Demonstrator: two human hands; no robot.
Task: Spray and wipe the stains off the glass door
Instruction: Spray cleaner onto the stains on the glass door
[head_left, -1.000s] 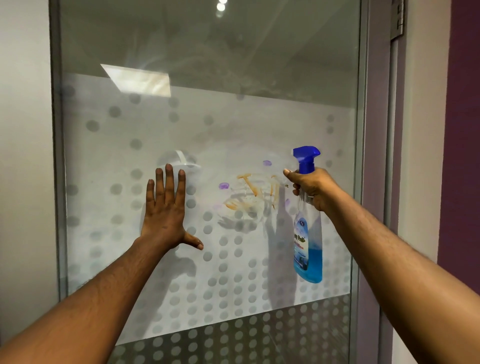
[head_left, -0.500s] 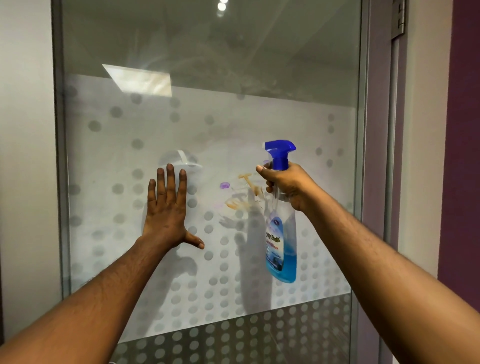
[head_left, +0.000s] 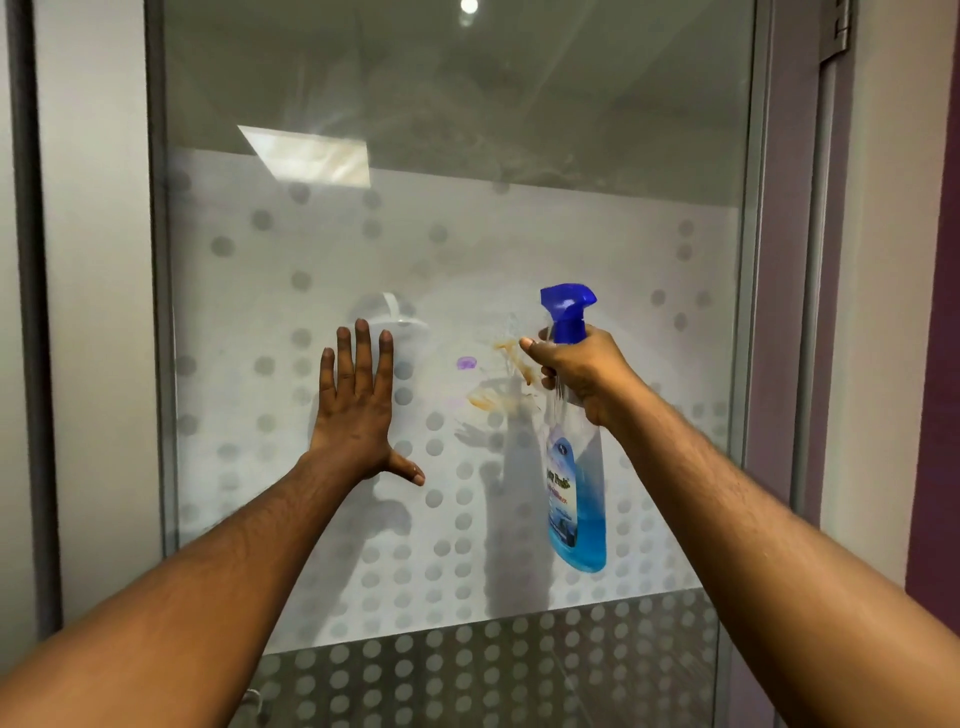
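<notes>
The glass door (head_left: 467, 234) fills the view, frosted with grey dots in its middle band. Brown-orange smears (head_left: 488, 400) and a purple spot (head_left: 466, 363) mark the glass near its centre. My right hand (head_left: 576, 371) grips the neck of a spray bottle (head_left: 576, 499) with a blue trigger head and blue liquid, held upright just right of the stains, its nozzle pointing left at them. The bottle and hand cover part of the smears. My left hand (head_left: 358, 410) lies flat on the glass left of the stains, fingers spread upward.
A metal frame (head_left: 753, 312) edges the door on the right, with a hinge (head_left: 841, 26) at the top right. A purple wall strip (head_left: 940, 364) stands at the far right. A pale wall panel (head_left: 93, 312) lies to the left. No cloth is visible.
My right hand has carried the spray bottle leftward, from beside the stains to partly over them. My left hand has stayed flat on the glass.
</notes>
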